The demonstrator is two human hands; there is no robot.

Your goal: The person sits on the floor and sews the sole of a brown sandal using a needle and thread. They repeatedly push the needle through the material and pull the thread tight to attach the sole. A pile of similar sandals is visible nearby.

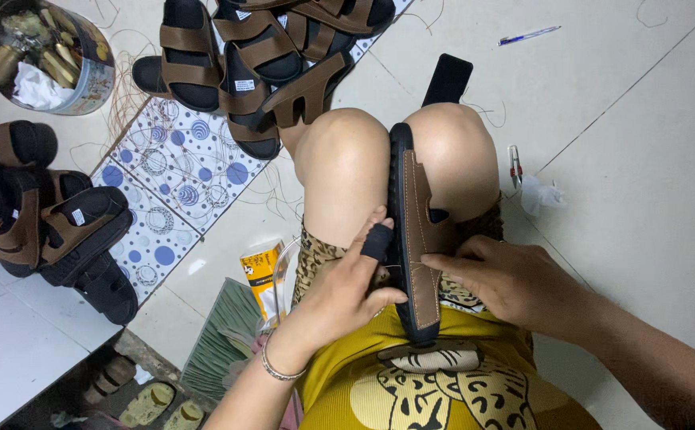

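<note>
1. Centrally, a brown-strapped sandal point(417, 239) with a black sole stands on edge, clamped between the person's bare knees, its heel end reaching down to the yellow patterned shirt point(411, 382).
2. The left hand point(347, 291) lies against the sole side of the sandal; its fingers point(378, 240) are pressed together on the black edge, one of them wearing a black sleeve.
3. The right hand point(507, 279) rests on the strap side, its fingers curled and touching the brown leather; whether they pinch anything, I cannot tell.
4. Beyond the knees, a heap of matching sandals point(260, 56) lies partly on a dotted mat point(180, 159), and more pairs point(45, 215) sit to the left.
5. A tin of tools point(45, 52) stands at the top left, a pen point(528, 35) lies on the floor, and small snips point(514, 164) lie just beside the right knee.
</note>
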